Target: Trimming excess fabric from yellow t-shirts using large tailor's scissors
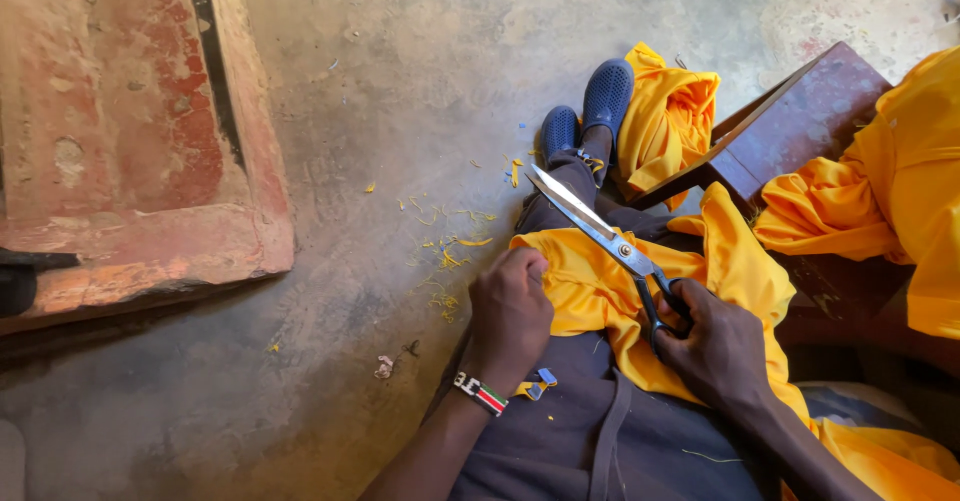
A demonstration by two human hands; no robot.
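Right hand (715, 346), steel scissors (600, 236), yellow cloth (590, 286)

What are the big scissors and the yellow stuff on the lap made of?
The scissors look like metal: the blades are shiny silver, with dark handle loops around the right hand's fingers. The yellow cloth looks like smooth woven fabric, since it folds and wrinkles softly where the left hand grips it. Exactly which fabric can't be told.
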